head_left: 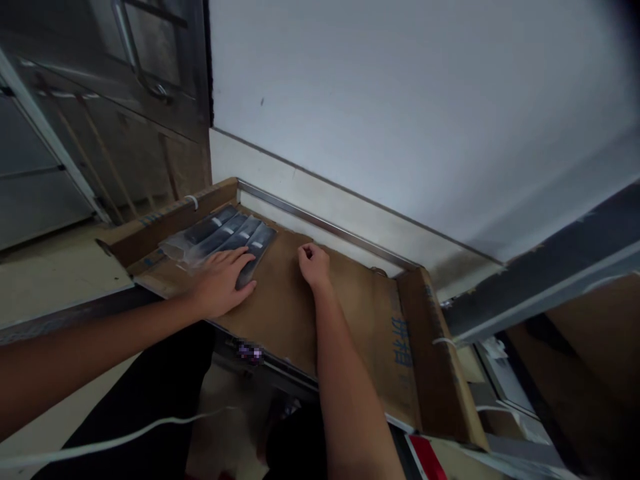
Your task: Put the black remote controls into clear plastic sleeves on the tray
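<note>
- I see the dark packets (227,233) lying in a row on the cardboard sheet (285,307), at its far left corner.
- My left hand (220,280) lies spread flat on the nearest packet.
- My right hand (313,263) rests on the cardboard just right of the packets, fingers curled, holding nothing.

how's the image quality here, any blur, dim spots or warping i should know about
Head view: dim overall, the white wall being the brightest area; strong wide-angle tilt, so the wall's edges slant; the left hand rests on dark plastic-wrapped packets with faint glare on the wrap; the right hand is loosely curled on the cardboard; a small pixelated patch sits under the table edge; the corners darken.
</note>
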### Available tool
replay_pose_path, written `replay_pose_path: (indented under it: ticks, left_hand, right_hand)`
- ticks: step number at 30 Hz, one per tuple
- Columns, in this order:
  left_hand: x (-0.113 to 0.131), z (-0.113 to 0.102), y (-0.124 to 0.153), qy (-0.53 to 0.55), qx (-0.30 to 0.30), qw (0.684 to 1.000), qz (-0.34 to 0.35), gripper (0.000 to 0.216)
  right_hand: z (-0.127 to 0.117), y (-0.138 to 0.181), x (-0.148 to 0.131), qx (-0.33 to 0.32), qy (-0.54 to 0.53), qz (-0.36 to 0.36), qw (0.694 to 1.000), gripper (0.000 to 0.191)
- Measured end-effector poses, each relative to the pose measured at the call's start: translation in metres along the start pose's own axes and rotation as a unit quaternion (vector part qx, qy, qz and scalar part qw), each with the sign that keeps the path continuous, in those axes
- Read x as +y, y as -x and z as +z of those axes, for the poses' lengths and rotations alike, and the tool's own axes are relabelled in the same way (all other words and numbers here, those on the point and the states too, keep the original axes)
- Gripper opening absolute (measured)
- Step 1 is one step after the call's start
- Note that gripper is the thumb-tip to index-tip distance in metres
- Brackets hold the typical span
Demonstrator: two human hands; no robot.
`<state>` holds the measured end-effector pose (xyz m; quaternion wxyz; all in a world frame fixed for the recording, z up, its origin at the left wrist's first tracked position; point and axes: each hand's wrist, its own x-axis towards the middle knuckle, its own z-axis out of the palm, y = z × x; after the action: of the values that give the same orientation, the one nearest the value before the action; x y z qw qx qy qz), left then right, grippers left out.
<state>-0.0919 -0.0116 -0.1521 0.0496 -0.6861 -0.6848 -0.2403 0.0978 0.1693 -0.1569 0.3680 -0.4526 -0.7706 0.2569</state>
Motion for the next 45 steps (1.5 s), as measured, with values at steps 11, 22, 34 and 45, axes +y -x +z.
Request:
replay_pose_path:
  ticks: [11, 22, 34, 45]
  left_hand:
    - [0.038, 0.024, -0.031, 0.071, -0.017, 0.997, -0.003, 0.041]
    - [0.04, 0.037, -0.042, 0.124, -0.033, 0.992, -0.005, 0.049]
    - [0.048, 0.032, -0.043, 0.095, -0.042, 0.994, -0.027, 0.047]
    - [0.068, 0.057, -0.057, 0.09, -0.005, 0.987, -0.131, 0.041]
  right_hand:
    - [-0.016, 0.008, -0.004, -0.061, -0.003, 0.099, 0.993, 0.051]
    - [-0.031, 0.011, -0.008, -0.109, -0.243, 0.305, 0.914, 0.043]
    - [-0.032, 0.012, -0.01, -0.133, -0.23, 0.327, 0.907, 0.039]
    - [-0.031, 0.009, -0.009, -0.122, -0.195, 0.344, 0.91, 0.042]
